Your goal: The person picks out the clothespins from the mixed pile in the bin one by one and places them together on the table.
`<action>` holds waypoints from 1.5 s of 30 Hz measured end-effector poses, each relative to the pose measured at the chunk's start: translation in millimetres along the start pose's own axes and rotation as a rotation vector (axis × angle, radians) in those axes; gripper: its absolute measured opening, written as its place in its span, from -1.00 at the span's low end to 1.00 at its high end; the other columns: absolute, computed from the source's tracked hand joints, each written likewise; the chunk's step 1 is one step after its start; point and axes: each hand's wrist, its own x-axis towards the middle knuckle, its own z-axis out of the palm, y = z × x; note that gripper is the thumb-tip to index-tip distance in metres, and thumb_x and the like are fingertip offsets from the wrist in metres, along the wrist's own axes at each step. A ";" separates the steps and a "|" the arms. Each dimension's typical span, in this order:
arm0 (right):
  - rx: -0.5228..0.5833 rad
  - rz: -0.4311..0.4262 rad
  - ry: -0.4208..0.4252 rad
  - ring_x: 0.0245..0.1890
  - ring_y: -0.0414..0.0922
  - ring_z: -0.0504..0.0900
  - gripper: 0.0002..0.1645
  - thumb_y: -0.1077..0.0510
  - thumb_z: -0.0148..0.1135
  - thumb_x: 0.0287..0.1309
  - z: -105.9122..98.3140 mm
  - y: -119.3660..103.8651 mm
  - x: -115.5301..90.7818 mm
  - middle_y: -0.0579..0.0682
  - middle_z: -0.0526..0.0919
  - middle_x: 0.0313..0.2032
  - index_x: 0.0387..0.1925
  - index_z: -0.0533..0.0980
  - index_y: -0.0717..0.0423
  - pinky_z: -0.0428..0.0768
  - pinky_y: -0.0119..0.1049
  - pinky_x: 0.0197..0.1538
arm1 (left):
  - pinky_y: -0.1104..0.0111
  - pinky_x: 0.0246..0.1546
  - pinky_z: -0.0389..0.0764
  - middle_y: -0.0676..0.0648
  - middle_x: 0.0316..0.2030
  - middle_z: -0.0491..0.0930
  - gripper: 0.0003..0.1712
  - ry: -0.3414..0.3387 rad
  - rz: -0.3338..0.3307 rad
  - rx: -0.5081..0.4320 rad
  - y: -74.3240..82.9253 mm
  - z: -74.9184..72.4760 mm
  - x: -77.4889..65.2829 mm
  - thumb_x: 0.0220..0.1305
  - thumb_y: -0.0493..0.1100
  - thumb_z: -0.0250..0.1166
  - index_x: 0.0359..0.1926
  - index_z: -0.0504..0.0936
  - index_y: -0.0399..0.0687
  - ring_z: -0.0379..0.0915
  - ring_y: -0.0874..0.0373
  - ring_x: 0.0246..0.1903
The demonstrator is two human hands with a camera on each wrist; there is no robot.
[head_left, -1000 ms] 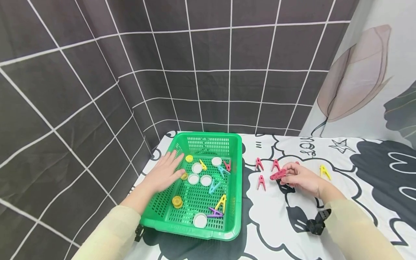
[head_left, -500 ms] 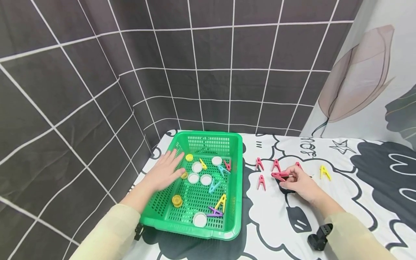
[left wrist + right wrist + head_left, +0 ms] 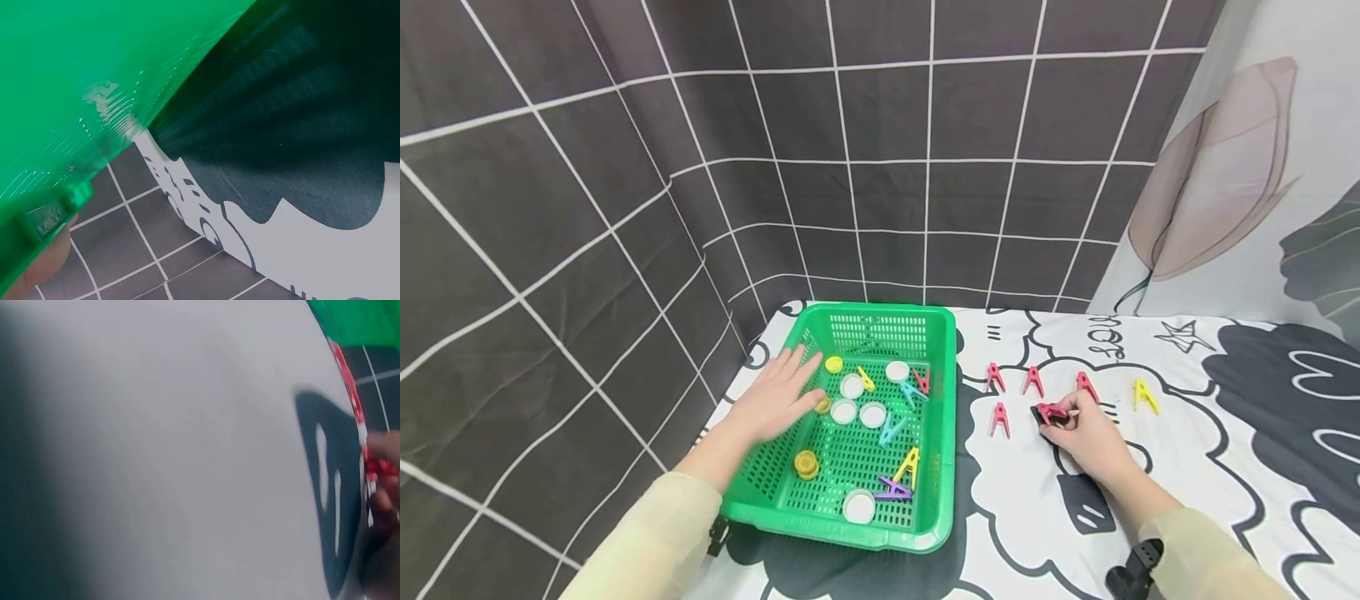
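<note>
Left hand [image 3: 778,396], fingers spread, overlaps a basket [image 3: 947,408] at its nine-o'clock edge; well apart, towards three, right hand [image 3: 1093,437] pinches a part-hidden red clothespin [image 3: 1051,411].

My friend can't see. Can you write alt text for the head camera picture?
A right hand holds a red clothespin near four more red clothespins and a yellow clothespin on a patterned cloth. The left hand is at the left side of a green basket with round lids and colorful clothespins inside. Behind is a dark backdrop with white lines.
</note>
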 end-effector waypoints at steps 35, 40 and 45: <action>-0.138 -0.021 -0.010 -0.41 -0.04 0.45 -0.57 0.09 0.32 0.01 7.4 -9.9 0.6 0.20 0.56 -0.24 -0.20 0.35 0.24 0.44 -0.14 -0.34 | 0.00 0.36 -0.23 -0.34 0.41 -0.13 -0.22 -0.002 -0.003 -0.003 -1.3 -0.5 -1.0 0.42 0.24 -0.20 0.45 0.00 -0.14 -0.29 -0.25 0.39; -0.093 0.015 0.013 -0.43 -0.01 0.46 -0.61 0.17 0.21 -0.01 -0.8 -16.2 3.8 0.28 0.53 -0.22 -0.18 0.33 0.30 0.44 -0.15 -0.36 | 0.00 0.36 -0.24 -0.34 0.41 -0.13 -0.24 -0.004 -0.001 -0.008 -0.3 -0.8 -0.7 0.42 0.19 -0.14 0.45 -0.01 -0.14 -0.29 -0.26 0.38; -0.054 -0.004 0.028 -0.46 -0.05 0.45 -0.62 0.17 0.13 0.03 -8.0 -30.6 10.5 0.29 0.51 -0.16 -0.14 0.32 0.29 0.43 -0.25 -0.42 | 0.00 0.35 -0.24 -0.34 0.41 -0.14 -0.21 0.000 0.004 -0.003 -1.6 1.0 0.4 0.41 0.26 -0.21 0.45 0.00 -0.15 -0.30 -0.27 0.38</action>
